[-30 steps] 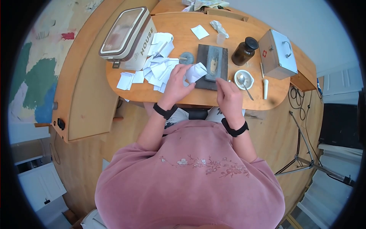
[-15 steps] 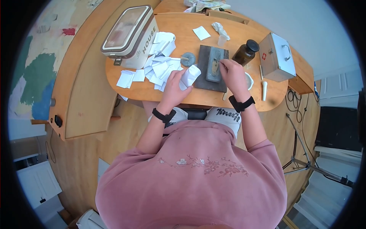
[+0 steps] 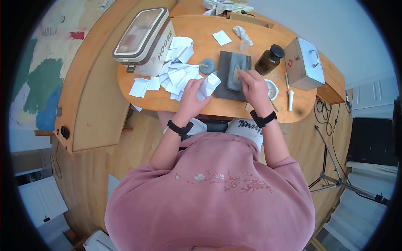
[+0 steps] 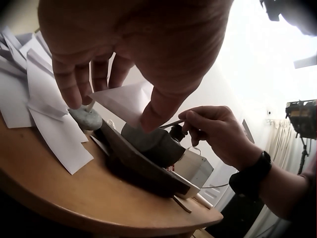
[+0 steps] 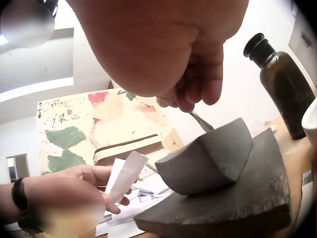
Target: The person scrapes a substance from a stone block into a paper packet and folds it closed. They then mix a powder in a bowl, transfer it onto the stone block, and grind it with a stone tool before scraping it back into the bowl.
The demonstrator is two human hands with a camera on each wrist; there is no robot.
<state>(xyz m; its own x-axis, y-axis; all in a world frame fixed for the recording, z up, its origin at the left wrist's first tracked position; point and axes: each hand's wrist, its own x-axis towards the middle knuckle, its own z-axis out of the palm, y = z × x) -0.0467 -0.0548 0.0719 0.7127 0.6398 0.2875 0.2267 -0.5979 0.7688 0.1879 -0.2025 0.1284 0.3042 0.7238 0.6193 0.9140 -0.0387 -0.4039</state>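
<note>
My left hand [image 3: 193,99] holds a folded white paper [image 3: 210,85] with fingers on one side and thumb on the other, left of a dark slab [image 3: 225,93]. On that slab sits a grey stone block [image 3: 233,82] with a pale, powdery hollow in its top. My right hand [image 3: 256,90] hovers over the block's right side. Its fingertips pinch a thin metal tool [image 5: 202,121] whose lower end dips behind the block's rim in the right wrist view. Beyond the right hand stands a white bowl [image 3: 272,88], partly covered by it.
Loose white papers [image 3: 176,77] lie heaped at left beside a lidded box [image 3: 161,46]. A round grey disc [image 3: 207,66] with a wooden stick is behind the slab. A brown bottle [image 3: 268,62], metal case [image 3: 305,62] and white pestle [image 3: 290,100] stand or lie at right.
My right hand has moved from in front of the slab, beside the bowl, up over the stone block, then drawn slightly back. My left hand has tipped the folded paper more upright.
</note>
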